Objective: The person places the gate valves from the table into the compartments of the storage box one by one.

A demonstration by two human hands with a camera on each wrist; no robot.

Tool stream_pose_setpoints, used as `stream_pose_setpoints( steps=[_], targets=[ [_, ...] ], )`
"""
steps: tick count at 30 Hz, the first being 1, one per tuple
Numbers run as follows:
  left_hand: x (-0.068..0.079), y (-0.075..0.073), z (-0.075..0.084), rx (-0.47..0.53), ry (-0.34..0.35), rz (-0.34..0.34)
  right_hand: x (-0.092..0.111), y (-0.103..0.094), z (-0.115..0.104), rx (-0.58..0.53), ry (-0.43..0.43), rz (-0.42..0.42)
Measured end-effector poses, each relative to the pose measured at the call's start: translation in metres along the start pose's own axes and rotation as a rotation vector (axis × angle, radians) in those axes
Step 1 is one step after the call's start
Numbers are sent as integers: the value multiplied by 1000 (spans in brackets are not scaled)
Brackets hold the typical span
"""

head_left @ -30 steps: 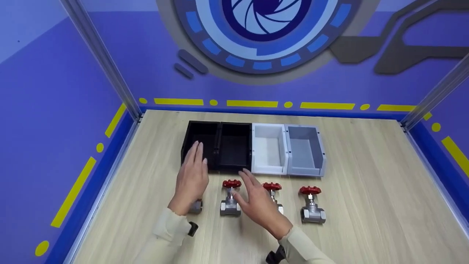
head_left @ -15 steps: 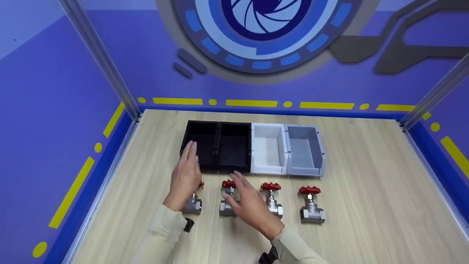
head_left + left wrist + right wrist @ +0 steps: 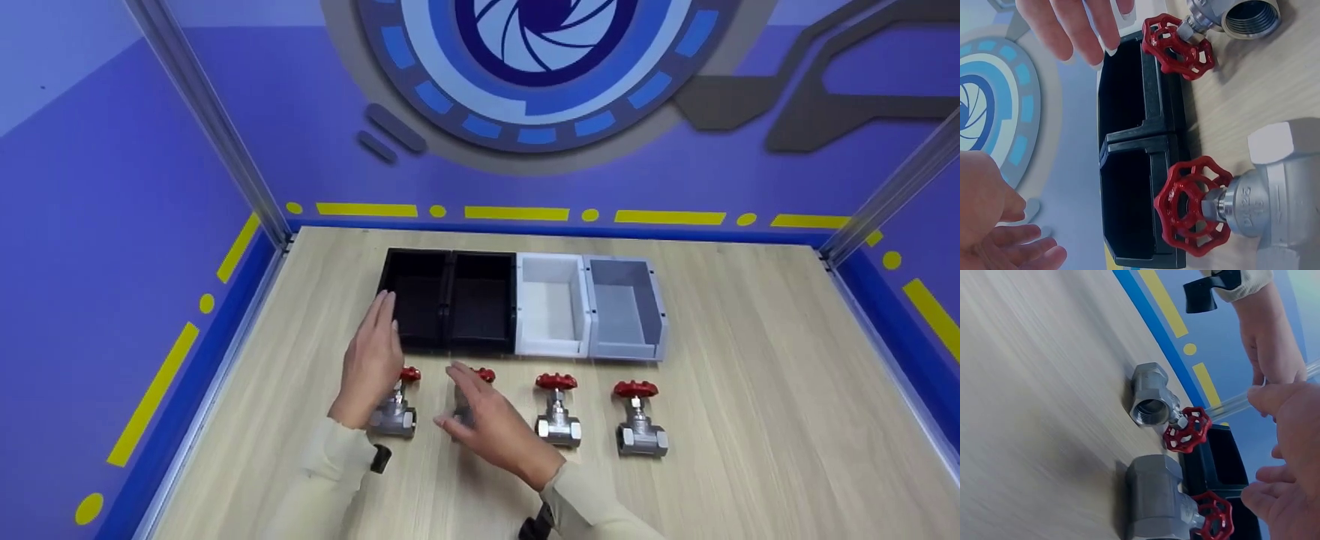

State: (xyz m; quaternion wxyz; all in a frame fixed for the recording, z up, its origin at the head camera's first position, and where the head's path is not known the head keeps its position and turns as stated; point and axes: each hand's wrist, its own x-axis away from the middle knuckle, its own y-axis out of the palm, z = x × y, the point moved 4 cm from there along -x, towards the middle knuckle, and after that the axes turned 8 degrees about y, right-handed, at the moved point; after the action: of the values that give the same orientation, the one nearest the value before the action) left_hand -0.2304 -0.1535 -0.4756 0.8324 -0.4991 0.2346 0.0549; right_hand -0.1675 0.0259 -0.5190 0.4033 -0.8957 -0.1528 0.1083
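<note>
Four fingers extended, my left hand (image 3: pixel 367 371) hovers over the leftmost gate valve (image 3: pixel 395 420), near the front left of the black bins. My right hand (image 3: pixel 495 427) is held above the second valve, covering most of it except part of its red handwheel (image 3: pixel 484 374). Neither hand holds anything. The left wrist view has two valves close up, one a grey metal body (image 3: pixel 1292 197) with a red handwheel (image 3: pixel 1193 205). In the right wrist view my right hand (image 3: pixel 1297 455) is above two valves, with my left hand (image 3: pixel 1275 343) beyond.
Two more valves, a third one (image 3: pixel 558 427) and a rightmost one (image 3: pixel 639 431), lie to the right in the same row. Behind the row stand two black bins (image 3: pixel 480 346), a white bin (image 3: pixel 551 348) and a grey bin (image 3: pixel 626 351). Blue panels (image 3: pixel 525 180) enclose the wooden table (image 3: pixel 750 390).
Both hands have drifted left. The leftmost valve shows more now, the third valve is uncovered, and the right hand has come over the second one.
</note>
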Motion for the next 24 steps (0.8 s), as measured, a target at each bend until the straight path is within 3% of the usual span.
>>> stream_pose_setpoints(
  steps=[12,24],
  targets=[
    [0,-4,-5,-4,-5,-1,-4,13,-11,31,-23,-79],
    [0,-4,-14,0,8,9,-11,19,-19,72,-51,-81]
  ],
)
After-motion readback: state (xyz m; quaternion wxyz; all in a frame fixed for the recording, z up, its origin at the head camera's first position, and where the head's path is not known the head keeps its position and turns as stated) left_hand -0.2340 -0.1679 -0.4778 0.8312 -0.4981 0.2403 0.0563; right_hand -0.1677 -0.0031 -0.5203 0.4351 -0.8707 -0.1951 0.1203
